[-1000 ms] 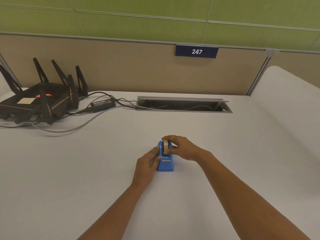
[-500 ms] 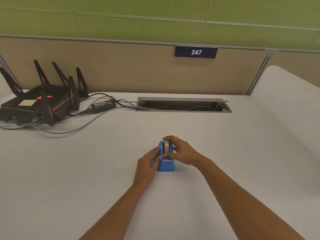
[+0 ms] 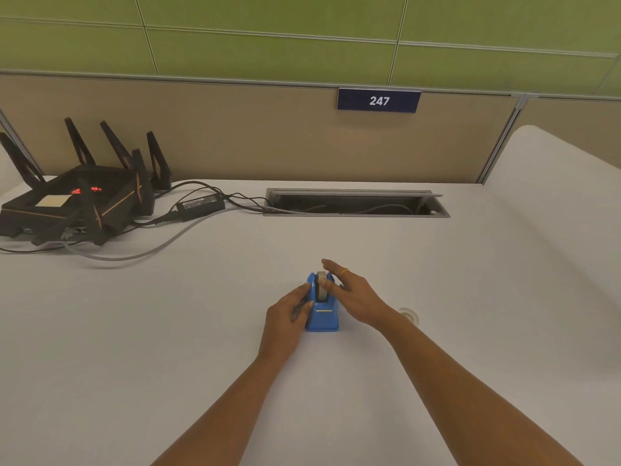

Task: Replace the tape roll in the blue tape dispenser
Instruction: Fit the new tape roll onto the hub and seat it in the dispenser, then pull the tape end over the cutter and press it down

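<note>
The small blue tape dispenser (image 3: 322, 319) stands on the white desk in the middle of the view, its cutter end toward me. A tape roll (image 3: 322, 290) sits upright in its cradle. My left hand (image 3: 288, 312) grips the dispenser's left side with thumb and fingers. My right hand (image 3: 349, 294) is at the dispenser's right, fingers spread, thumb resting on top of the roll. A clear empty tape core (image 3: 408, 314) lies flat on the desk just right of my right wrist.
A black router (image 3: 77, 200) with antennas, a power brick (image 3: 201, 203) and loose cables lie at the back left. An open cable tray (image 3: 353, 205) is cut into the desk behind the dispenser. A partition wall closes the back edge.
My right hand has opened from its pinch on the roll, and its fingers now spread out. The roll sits lower in the dispenser. My left hand keeps its hold.
</note>
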{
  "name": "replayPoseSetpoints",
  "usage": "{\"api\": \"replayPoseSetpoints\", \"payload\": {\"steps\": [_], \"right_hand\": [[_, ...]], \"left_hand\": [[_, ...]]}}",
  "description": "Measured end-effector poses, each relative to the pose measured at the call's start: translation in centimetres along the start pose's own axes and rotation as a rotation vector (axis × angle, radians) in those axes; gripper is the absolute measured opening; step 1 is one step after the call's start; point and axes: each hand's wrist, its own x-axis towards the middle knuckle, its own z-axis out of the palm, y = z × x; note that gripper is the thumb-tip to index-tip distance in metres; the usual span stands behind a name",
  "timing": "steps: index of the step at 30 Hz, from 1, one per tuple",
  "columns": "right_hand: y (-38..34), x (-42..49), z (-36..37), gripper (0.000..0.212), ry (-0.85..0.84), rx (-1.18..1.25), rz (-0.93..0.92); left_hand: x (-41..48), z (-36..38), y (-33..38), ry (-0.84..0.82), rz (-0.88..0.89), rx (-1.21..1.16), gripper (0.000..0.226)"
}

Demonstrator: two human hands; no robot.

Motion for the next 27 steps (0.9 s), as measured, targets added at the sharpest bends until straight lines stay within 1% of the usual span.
{"api": "replayPoseSetpoints", "payload": {"steps": [5, 8, 11, 15, 22, 27], "right_hand": [[0.1, -0.5, 0.1, 0.039, 0.093, 0.023, 0.031], [-0.3, -0.7, 0.5, 0.041, 0.178, 0.118, 0.083], [-0.8, -0.8, 0.8, 0.046, 0.221, 0.239, 0.149], [-1.1, -1.0, 1.0, 0.046, 0.226, 0.26, 0.151], [-0.9, -1.5, 0.9, 0.047, 0.179, 0.27, 0.143], [-0.7, -1.6, 0.8, 0.045, 0.16, 0.251, 0.119]], "left_hand": [[0.0, 0.0, 0.1, 0.007, -0.007, -0.015, 0.035], [0.0, 0.0, 0.1, 0.004, -0.015, -0.016, 0.035], [-0.1, 0.0, 0.2, 0.003, -0.024, -0.013, 0.036], [-0.1, 0.0, 0.3, 0.001, -0.018, -0.005, 0.036], [-0.2, 0.1, 0.6, -0.002, 0.013, -0.002, 0.032], [-0.2, 0.1, 0.7, -0.009, 0.021, 0.032, 0.035]]}}
